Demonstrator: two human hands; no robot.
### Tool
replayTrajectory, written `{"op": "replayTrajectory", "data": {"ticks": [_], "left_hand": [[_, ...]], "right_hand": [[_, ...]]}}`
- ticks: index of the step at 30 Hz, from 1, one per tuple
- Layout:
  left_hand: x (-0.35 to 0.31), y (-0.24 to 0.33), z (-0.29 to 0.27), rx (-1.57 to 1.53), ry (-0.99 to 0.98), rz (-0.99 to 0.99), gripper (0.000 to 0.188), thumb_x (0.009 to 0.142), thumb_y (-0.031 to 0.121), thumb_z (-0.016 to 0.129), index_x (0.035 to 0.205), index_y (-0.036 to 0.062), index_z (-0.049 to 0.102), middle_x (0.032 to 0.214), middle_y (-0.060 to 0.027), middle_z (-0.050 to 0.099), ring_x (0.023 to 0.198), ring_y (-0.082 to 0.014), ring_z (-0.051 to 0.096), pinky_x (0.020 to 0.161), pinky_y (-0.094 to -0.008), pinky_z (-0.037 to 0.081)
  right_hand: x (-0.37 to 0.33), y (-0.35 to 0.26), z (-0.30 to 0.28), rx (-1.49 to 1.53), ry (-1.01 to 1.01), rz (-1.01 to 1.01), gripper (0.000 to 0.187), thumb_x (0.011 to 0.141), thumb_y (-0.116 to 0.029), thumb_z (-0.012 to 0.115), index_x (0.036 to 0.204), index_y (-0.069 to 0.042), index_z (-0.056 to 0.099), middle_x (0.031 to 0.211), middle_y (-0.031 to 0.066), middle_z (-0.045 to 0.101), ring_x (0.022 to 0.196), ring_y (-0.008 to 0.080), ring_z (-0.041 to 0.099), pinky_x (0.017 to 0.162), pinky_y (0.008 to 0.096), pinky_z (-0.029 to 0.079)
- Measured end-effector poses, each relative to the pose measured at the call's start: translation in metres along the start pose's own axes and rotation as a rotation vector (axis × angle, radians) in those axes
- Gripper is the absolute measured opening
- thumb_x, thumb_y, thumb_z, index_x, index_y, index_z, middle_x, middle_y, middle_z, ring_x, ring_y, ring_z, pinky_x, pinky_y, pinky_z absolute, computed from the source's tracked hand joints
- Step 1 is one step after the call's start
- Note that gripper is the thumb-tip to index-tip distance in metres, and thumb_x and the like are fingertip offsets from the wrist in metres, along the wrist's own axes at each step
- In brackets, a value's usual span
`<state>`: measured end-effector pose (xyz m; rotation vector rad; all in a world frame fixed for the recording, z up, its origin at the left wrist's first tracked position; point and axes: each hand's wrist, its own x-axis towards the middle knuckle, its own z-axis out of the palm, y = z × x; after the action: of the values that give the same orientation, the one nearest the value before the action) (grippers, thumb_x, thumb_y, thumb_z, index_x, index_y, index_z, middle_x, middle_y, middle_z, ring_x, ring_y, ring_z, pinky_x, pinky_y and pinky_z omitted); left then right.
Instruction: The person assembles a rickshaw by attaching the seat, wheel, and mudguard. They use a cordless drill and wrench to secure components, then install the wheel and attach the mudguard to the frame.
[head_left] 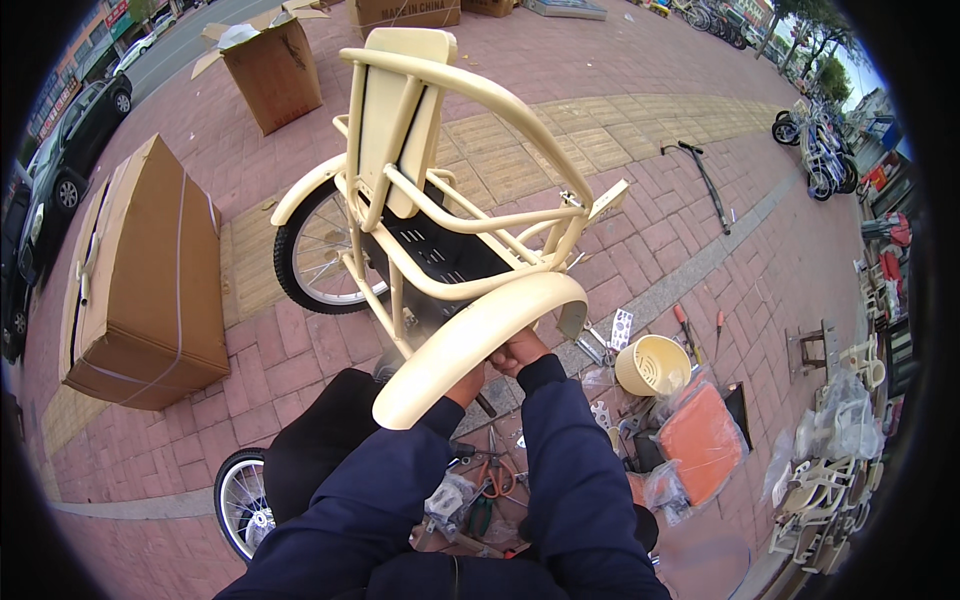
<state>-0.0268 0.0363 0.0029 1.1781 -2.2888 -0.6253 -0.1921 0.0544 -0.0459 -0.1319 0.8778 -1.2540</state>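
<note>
A cream tricycle frame (480, 290) stands in front of me, with a tall back panel and a black slotted base plate (440, 245). One spoked wheel (315, 255) is under its far left mudguard (305, 190). Both my arms reach to the near mudguard (490, 335), under which no wheel shows. My left hand (468, 386) is tucked beneath its edge, fingers hidden. Beside it, my right hand (520, 351) has its fingers bent together under the mudguard; what they grip is hidden. Another spoked wheel (243, 505) lies by my leg at the lower left.
Orange-handled pliers (494, 475), a cream basket (653, 366), an orange padded piece (703, 440) and screwdrivers (683, 318) lie on the paving to the right. A floor pump (708, 185) is farther off. Cardboard boxes (150, 290) stand left; cream parts (825, 500) are heaped at far right.
</note>
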Motion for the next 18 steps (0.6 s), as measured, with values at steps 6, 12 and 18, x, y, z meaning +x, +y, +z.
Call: {"op": "replayTrajectory", "data": {"ticks": [6, 12, 18], "left_hand": [[0.001, 0.003, -0.003, 0.028, -0.008, -0.013, 0.039, 0.082, 0.028, 0.071, 0.111, 0.0027, 0.067, 0.106, -0.0191, 0.066, 0.099, -0.0395, 0.061, 0.09, -0.0466, 0.046], [0.0, 0.007, -0.011, 0.174, 0.02, 0.089, 0.037, 0.079, 0.027, 0.072, 0.11, 0.0066, 0.069, 0.102, -0.0159, 0.067, 0.097, -0.0375, 0.063, 0.086, -0.046, 0.048], [0.004, 0.009, -0.016, 0.049, 0.012, -0.038, 0.035, 0.078, 0.028, 0.072, 0.109, 0.014, 0.07, 0.104, -0.0113, 0.068, 0.099, -0.0337, 0.063, 0.085, -0.0453, 0.05]], "right_hand": [[-0.012, 0.008, -0.002, 0.101, -0.057, -0.008, 0.022, 0.087, -0.008, 0.053, 0.105, 0.002, 0.06, 0.076, 0.0123, 0.063, 0.054, 0.0165, 0.056, 0.039, 0.0236, 0.035], [-0.02, 0.011, 0.002, 0.066, -0.054, -0.077, 0.022, 0.087, -0.013, 0.056, 0.105, 0.0, 0.061, 0.078, 0.0097, 0.064, 0.059, 0.0166, 0.056, 0.046, 0.0252, 0.038], [-0.029, 0.007, 0.007, 0.066, -0.16, -0.111, 0.021, 0.09, -0.017, 0.06, 0.105, -0.003, 0.062, 0.082, 0.0081, 0.065, 0.064, 0.016, 0.057, 0.053, 0.0263, 0.041]]}}
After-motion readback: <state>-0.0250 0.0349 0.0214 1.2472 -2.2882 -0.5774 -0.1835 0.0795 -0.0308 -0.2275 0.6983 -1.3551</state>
